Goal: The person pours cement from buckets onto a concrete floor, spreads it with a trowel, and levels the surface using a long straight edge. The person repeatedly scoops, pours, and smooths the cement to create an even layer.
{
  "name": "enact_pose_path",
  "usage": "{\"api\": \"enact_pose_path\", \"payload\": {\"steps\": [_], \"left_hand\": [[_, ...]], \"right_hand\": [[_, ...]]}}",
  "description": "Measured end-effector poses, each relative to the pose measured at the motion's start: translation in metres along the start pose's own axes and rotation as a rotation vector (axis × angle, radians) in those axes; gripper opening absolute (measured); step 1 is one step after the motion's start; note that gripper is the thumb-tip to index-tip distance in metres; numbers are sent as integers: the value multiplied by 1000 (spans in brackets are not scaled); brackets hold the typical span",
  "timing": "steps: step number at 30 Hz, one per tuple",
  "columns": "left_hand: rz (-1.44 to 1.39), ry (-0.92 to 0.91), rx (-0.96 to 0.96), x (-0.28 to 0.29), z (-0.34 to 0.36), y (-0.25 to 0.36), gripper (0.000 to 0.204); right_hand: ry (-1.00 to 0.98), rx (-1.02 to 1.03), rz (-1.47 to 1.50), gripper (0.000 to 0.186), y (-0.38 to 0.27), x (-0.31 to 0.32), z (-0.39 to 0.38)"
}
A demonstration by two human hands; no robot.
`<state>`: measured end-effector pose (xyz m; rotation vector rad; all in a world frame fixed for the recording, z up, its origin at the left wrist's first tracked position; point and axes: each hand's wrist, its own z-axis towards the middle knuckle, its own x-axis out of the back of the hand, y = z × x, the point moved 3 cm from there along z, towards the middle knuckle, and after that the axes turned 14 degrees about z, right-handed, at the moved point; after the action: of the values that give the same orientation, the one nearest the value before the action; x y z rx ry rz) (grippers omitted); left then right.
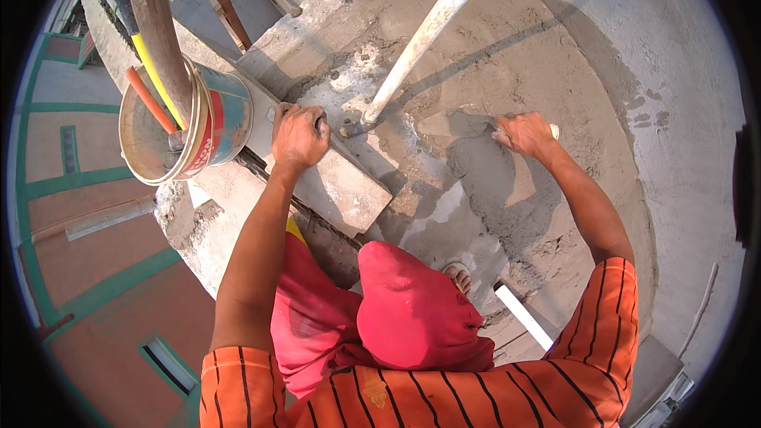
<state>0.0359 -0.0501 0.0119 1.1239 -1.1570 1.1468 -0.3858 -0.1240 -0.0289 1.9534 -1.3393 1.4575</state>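
My left hand point(298, 133) is closed over the edge of a pale slab or plank point(349, 198), just right of a plastic bucket point(230, 127). My right hand point(525, 133) grips a trowel point(456, 124) by its handle, with the blade low over a patch of wet grey mortar point(507, 198) on a rounded concrete surface point(587, 111). A white, rust-marked pipe point(420, 40) rises from that surface between my two hands, with its foot a little left of the blade.
The bucket holds a thick pole point(151, 24) and yellow and orange rods. A wooden batten point(222, 4) leans behind it. A short white pipe point(523, 313) lies beside my knee point(412, 309). A curved wall point(682, 150) borders the right. A lower building point(95, 269) shows past the left edge.
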Motion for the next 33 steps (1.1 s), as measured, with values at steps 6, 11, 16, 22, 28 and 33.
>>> {"api": "enact_pose_path", "payload": {"steps": [6,11,16,22,28,33], "left_hand": [[12,-62,7,2,1,-5,19],[15,-93,16,6,6,-3,19],[15,-125,22,1,2,-4,19],[-4,-117,11,5,6,1,23],[-24,-174,35,5,6,-3,27],[-42,-177,34,2,2,-11,24]], "right_hand": [[54,119,-181,37,16,4,157],[303,23,22,37,-13,-10,211],[-34,-379,1117,44,-60,-11,100],[574,-901,1808,40,-5,-88,-46],[374,-555,1765,34,-53,-89,119],[192,-403,1537,34,-92,-61,221]]}}
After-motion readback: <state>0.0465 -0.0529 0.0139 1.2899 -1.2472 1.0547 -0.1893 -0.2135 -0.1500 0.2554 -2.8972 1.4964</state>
